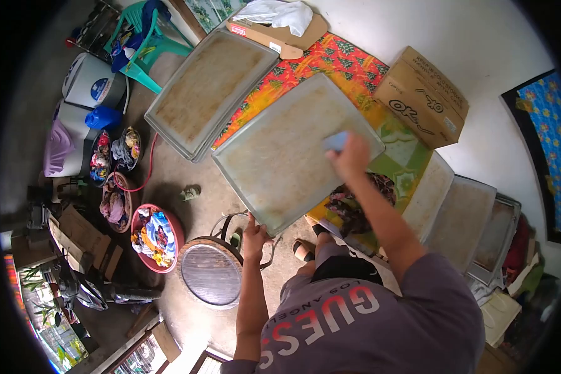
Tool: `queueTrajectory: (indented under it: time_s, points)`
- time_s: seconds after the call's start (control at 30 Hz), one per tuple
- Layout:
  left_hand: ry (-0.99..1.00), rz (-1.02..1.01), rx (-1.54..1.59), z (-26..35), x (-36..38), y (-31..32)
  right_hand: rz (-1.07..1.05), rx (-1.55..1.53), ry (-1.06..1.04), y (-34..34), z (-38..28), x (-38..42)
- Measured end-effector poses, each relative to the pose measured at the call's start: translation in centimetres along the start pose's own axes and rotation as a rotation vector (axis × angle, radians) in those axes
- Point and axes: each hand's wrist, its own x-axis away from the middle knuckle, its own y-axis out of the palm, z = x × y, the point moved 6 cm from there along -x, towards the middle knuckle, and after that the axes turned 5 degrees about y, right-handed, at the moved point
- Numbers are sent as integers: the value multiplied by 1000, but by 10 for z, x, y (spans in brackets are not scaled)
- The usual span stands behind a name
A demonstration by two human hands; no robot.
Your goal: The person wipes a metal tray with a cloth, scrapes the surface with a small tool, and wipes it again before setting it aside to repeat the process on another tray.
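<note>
A large metal tray point(287, 149) with faint brown stains lies tilted across the cloth-covered table, one corner toward my body. My left hand point(254, 238) grips that near corner at the tray's edge. Over the right part of the tray, my right hand point(353, 154) holds a blue scraper or pad point(336, 141) against or just above the surface; motion blurs it, and its exact kind is unclear. To the left rests a stack of similar browned trays point(212, 87). A dark patterned cloth point(349, 209) lies beside the tray, below my right forearm.
Cardboard boxes point(422, 100) stand at the table's back. More trays point(464, 218) lean at the right. A round wooden stool point(210, 274) stands near my left forearm, with a red basin of clothes point(179, 230) beyond it. A green chair point(144, 75) is at the upper left.
</note>
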Motion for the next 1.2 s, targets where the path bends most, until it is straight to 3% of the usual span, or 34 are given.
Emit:
queueTrajectory:
  time_s: [0.1, 0.23, 0.27, 0.33, 0.4, 0.53, 0.6, 0.67, 0.77, 0.87, 0.97, 1.17, 1.2]
  points:
    - [11, -16, 13, 1, 0, 0, -39, 33, -192, 17, -46, 58]
    - [16, -8, -24, -1, 0, -2, 207, -9, 146, 8, 26, -12]
    - [14, 2, 6, -2, -1, -2, 36, -46, 139, 10, 13, -11]
    - [5, 26, 29, 2, 3, 1, -11, -72, -132, 24, -42, 29]
    - [11, 18, 29, 5, 2, 1, -274, -76, -296, 28, -83, 67]
    - [-8, -16, 3, 8, 4, -1, -74, -258, -95, 10, -37, 21]
    - [-8, -8, 21, 2, 3, -2, -44, -260, 162, -31, 4, -32]
    - [-8, -4, 40, 3, 1, 2, 205, -20, 255, -33, 53, -73]
    - [-12, -15, 58, 10, 4, 5, 168, 90, 319, -21, 70, -102]
    - [-1, -36, 81, 9, 3, 3, 147, 181, -117, -11, 3, -66]
    - [0, -35, 80, -2, -1, -1, -5, 153, 159, -28, 42, -105]
    - [1, -11, 94, 2, 4, 4, 60, 225, -84, -4, 24, -53]
    - [2, -8, 89, 4, 4, 4, 186, 131, -114, -9, 32, -60]
